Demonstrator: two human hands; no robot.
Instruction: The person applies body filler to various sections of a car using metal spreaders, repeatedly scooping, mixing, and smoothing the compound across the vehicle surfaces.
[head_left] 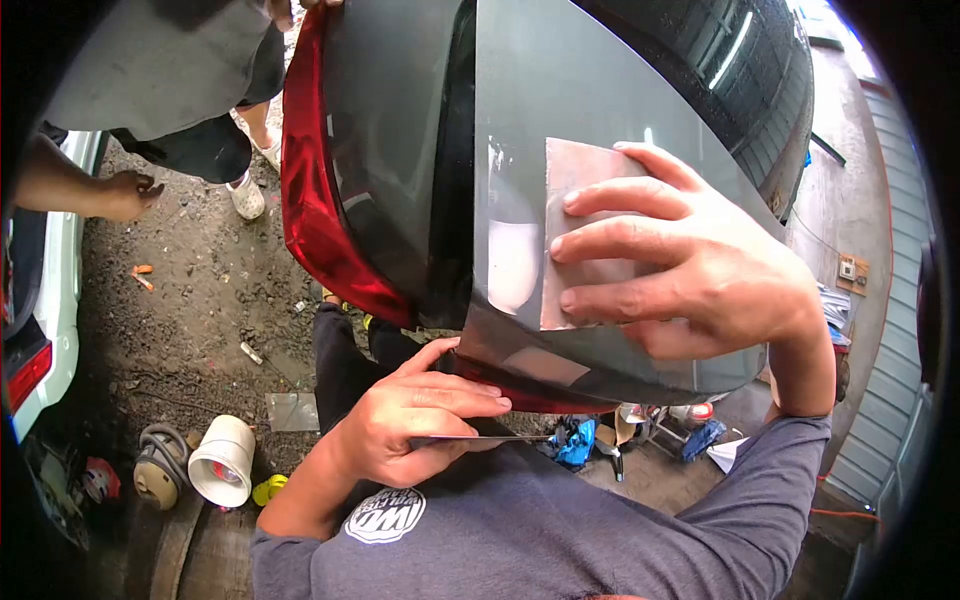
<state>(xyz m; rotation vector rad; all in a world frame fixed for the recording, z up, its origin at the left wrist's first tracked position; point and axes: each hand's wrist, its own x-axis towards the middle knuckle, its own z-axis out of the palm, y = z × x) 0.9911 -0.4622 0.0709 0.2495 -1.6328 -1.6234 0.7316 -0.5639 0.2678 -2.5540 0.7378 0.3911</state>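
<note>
My right hand (680, 260), fingers spread, presses a pinkish-grey rectangular sheet (575, 165) flat against the grey car panel (520, 80). Just left of the sheet, a pale patch (513, 265) and small white marks show on the paint. My left hand (430, 410) is at the panel's lower edge, gripping a thin flat piece (480, 439) seen nearly edge-on, its fingertips beside the red light strip (540, 400). A red tail light (310, 190) curves along the car's left side.
Another person (160, 70) stands at upper left, one hand (125, 196) hanging low. A white car (62, 290) borders the left. A white bucket (222, 462) sits on gravelly ground (200, 310). Blue plastic (573, 440) and tools lie below the panel.
</note>
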